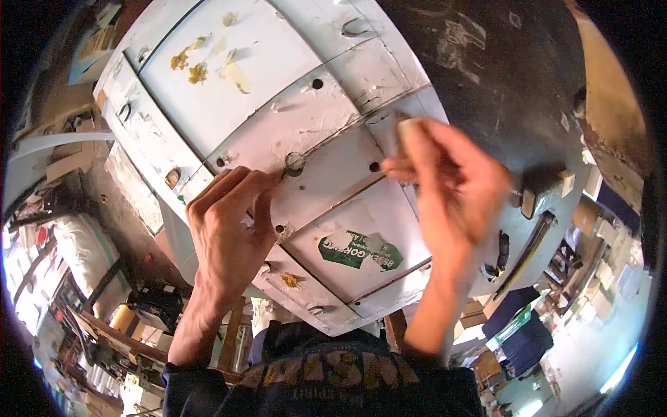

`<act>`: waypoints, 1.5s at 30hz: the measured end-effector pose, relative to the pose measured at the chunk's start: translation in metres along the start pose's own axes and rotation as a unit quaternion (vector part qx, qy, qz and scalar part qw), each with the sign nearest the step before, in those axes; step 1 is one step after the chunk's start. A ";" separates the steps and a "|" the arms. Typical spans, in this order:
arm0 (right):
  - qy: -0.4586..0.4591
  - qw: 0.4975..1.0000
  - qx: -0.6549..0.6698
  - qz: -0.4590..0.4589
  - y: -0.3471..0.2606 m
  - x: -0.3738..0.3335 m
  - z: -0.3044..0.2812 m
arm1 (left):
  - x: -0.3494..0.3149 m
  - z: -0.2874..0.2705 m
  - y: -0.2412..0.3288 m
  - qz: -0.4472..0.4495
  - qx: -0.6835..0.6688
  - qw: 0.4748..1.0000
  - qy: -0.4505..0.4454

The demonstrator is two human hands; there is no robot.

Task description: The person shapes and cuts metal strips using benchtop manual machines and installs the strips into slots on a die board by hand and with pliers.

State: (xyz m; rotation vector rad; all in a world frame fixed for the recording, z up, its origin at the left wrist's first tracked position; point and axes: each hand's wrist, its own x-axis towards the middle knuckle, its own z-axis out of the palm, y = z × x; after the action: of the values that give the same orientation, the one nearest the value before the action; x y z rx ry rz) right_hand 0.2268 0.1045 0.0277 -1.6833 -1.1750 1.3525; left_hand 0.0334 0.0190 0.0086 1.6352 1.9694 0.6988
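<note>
A large white panel [333,174], made of sections with dark seams, lies in front of me. It carries round dark holes, small hooks, yellowish glue blobs [198,73] and a torn green label [358,250]. My left hand [233,215] rests on its left part, fingers curled and closed, the tips beside a ringed round hole [294,163]. What they grip, if anything, is hidden. Over the right part is my right hand [451,187], blurred by motion, thumb and forefinger pinched together. Something small and dark seems to show at its fingertips, too indistinct to name.
A dark, scuffed tabletop [507,76] extends beyond the panel at the upper right. Tools and a dark bar [524,254] lie to the right. White sacking [87,257] and clutter fill the left side. Dark blue cloth [521,333] sits at the lower right.
</note>
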 end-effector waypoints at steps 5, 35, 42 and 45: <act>-0.023 0.989 -0.089 -0.116 0.003 0.017 0.005 | -0.001 -0.001 -0.003 -0.021 0.000 1.000 -0.012; -0.253 0.899 -0.307 -0.186 0.001 0.080 -0.025 | -0.068 -0.025 -0.053 -0.063 -0.061 0.996 0.035; -0.166 0.879 -0.359 -0.265 -0.016 0.043 -0.018 | -0.065 -0.025 -0.057 -0.009 -0.043 0.998 0.048; -0.179 0.965 -0.176 -0.075 -0.005 -0.029 0.014 | -0.066 -0.023 -0.057 -0.003 -0.037 0.998 0.044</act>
State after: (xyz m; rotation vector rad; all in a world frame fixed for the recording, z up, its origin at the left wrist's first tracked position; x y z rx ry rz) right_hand 0.2104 0.0784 0.0393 -1.5794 -1.8029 1.4539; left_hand -0.0128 -0.0571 -0.0087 1.5800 1.9830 0.8441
